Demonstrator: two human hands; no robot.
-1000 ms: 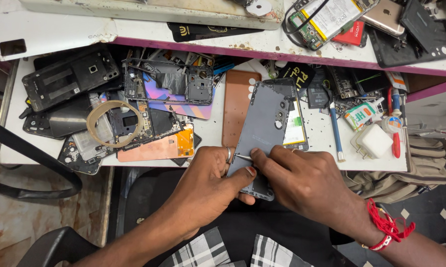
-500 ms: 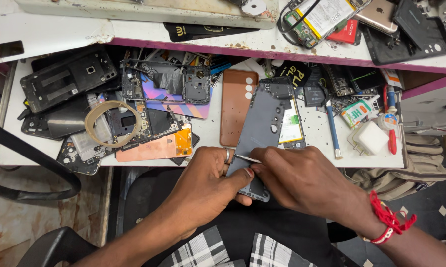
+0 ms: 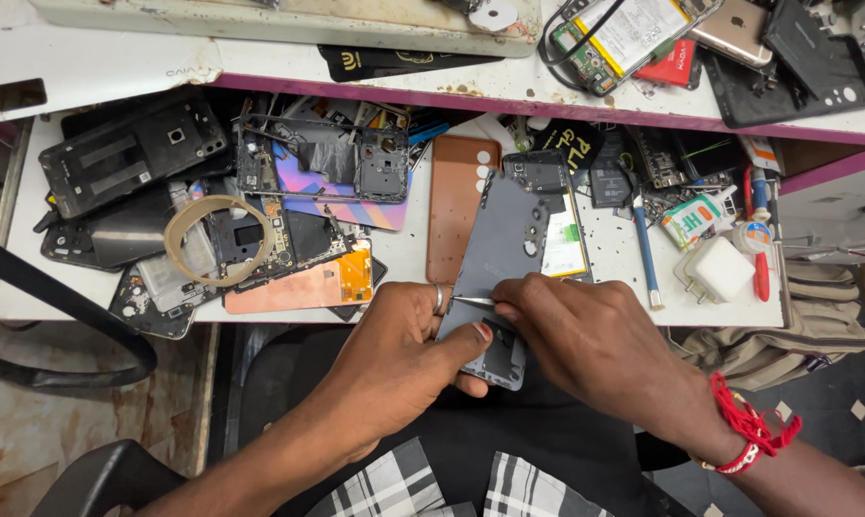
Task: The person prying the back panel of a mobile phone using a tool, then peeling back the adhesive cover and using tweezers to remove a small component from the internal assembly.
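Observation:
A grey phone back cover (image 3: 505, 251) lies tilted over the white bench's front edge, partly lifted off the phone body whose battery (image 3: 565, 247) shows at its right. My left hand (image 3: 406, 347) grips the cover's lower left edge, thumb pressed on its lower end. My right hand (image 3: 586, 347) pinches thin metal tweezers (image 3: 473, 301), their tip pointing left across the cover toward my left fingers. A red thread band (image 3: 745, 429) circles my right wrist.
A brown phone cover (image 3: 455, 203) lies left of the grey one. Dismantled phone frames and boards (image 3: 260, 191) pile at left, with a tape ring (image 3: 216, 239). A blue screwdriver (image 3: 643, 251), white charger (image 3: 716, 270) and red tool (image 3: 758, 241) sit right. A shelf (image 3: 509, 91) above holds more phones.
The view has shifted slightly. Both hands stay on the grey cover, and the tweezers keep nearly the same place at its lower part.

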